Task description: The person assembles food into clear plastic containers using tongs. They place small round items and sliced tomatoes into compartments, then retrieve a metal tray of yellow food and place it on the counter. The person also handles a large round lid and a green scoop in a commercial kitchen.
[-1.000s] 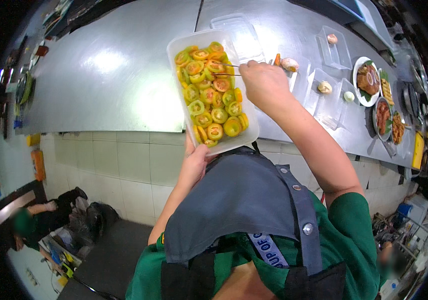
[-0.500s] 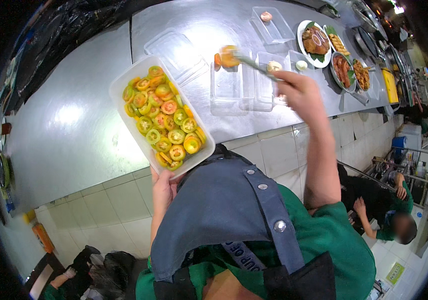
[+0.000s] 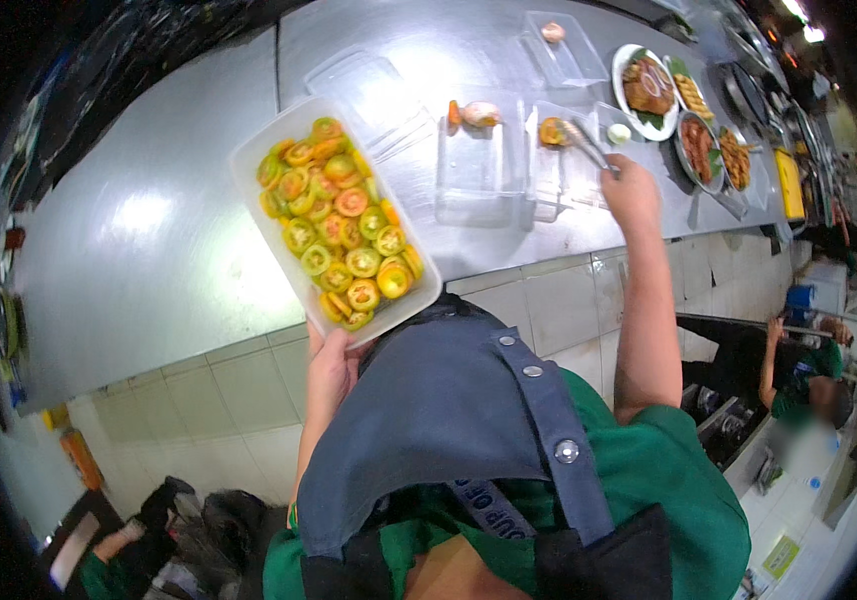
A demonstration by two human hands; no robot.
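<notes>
By the L hand (image 3: 332, 368), the near end of a whitish tub (image 3: 394, 308) filled w/ sliced tomatoes (image 3: 331, 223) is grasped; it's held across the near edge of the surface (image 3: 169, 200). Metal tongs (image 3: 589, 143) are gripped in the R hand (image 3: 633, 190), w/ an orange pc. (image 3: 553, 131) at the tips, at a narrow box (image 3: 547, 203); contact w/ it can't be told. Just left, a wider box (image 3: 479, 206) is set. Toward the surface's right end, a white plate (image 3: 618, 90) w/ food is placed.

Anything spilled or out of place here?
No spill shows. The rectangular translucent plastic tub of sliced green-and-orange tomatoes looks askew: it slants, its near end jutting past the edge of the grey metal table, where the bare left hand holds it.
</notes>
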